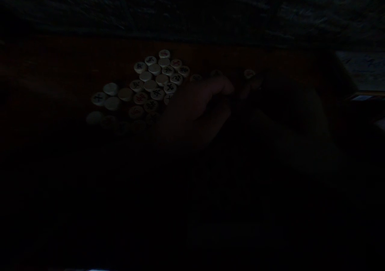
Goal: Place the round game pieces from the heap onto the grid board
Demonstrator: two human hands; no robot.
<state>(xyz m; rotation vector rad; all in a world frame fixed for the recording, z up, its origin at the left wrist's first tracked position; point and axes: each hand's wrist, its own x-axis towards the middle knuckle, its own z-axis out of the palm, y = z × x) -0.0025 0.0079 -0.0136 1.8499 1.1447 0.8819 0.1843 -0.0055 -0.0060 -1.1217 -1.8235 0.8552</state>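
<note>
The scene is very dark. Round Xiangqi pieces (150,85), some blank side up and others with red or black characters, lie packed together left of my hands. My left hand (195,106) is at the right edge of this group, covering part of it. Its thumb and fingers curl together, and whatever is between them is hidden in shadow. Facing it from the right is my right hand (255,92), mostly lost in the dark, with its fingertips close to a single red-marked piece (249,73). Whether those fingers grip anything is unclear. Another piece (215,73) shows partly behind my left hand.
A reddish-brown wooden surface (75,58) carries the pieces. Behind its far edge runs a dark, rough grey area (192,10). Pale paper-like material with marks (363,70) is at the far right. Deep shadow hides the whole lower half.
</note>
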